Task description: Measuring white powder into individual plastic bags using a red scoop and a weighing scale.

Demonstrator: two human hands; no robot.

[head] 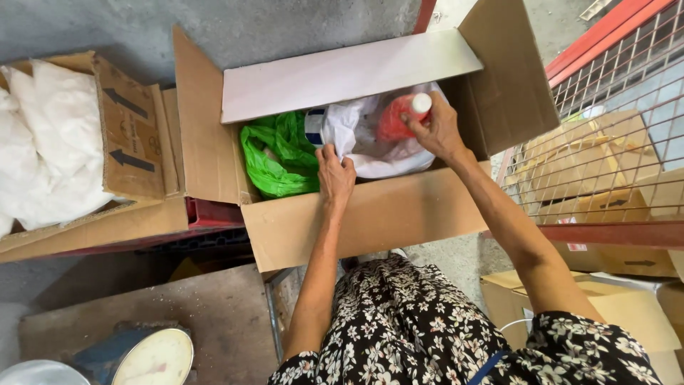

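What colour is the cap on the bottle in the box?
White, on a red bottle; head view.

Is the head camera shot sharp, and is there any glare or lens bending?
Head view: both hands, left and right, are sharp; daylight is soft, with slight glare on the open brown cardboard box's pale flap; wide-angle bending splays its walls outward.
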